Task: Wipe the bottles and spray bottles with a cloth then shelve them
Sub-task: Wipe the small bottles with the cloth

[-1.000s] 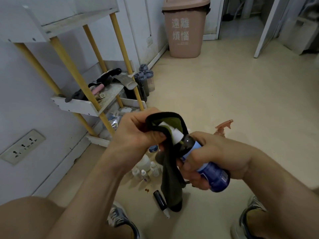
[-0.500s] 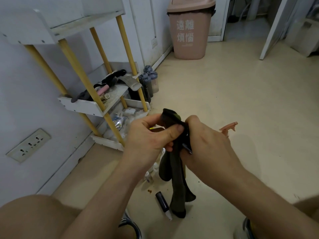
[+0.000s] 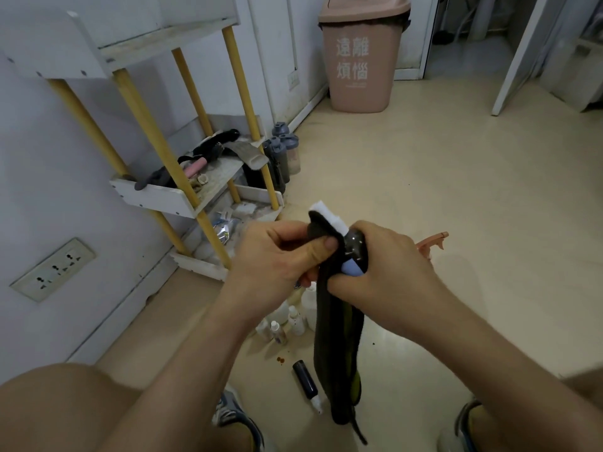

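Shows a small bottle (image 3: pixel 355 252) held in the air over a pale floor, in front of a crouching person's knees, between a left hand (image 3: pixel 277 256) and a right hand (image 3: pixel 385 269). Shows the left hand pinching a dark cloth (image 3: pixel 336 347) between thumb and curled fingers, right at the bottle's neck. Shows the right hand wrapped round the bottle's body, fingers closed on it.

Reads as the wiping step, partway through this one bottle. To do it well:
- Keep the right grip firm and low.
- Turn the bottle against the cloth instead of dragging the cloth.
- Work from the white cap (image 3: pixel 326 215) down over the shoulder to the label.
- Shift the grip to reach the covered part.
- Gather up the cloth's long tail, hanging down toward a dark bottle (image 3: pixel 305 380) lying on the floor and past small white bottles (image 3: pixel 295 321) standing there; left loose, likely to pick up dirt or tip them.

After that, place it on the white shelf unit (image 3: pixel 169 203) with yellow posts at left, well apart from the hands.

Looks dark and glossy, with a pale blue label band showing beside the fingers and the white cap poking past the cloth's top edge. Sits tilted, cap up and away. Probably smooth and slippery, so worth a secure hold. Stays mostly hidden under the right hand.
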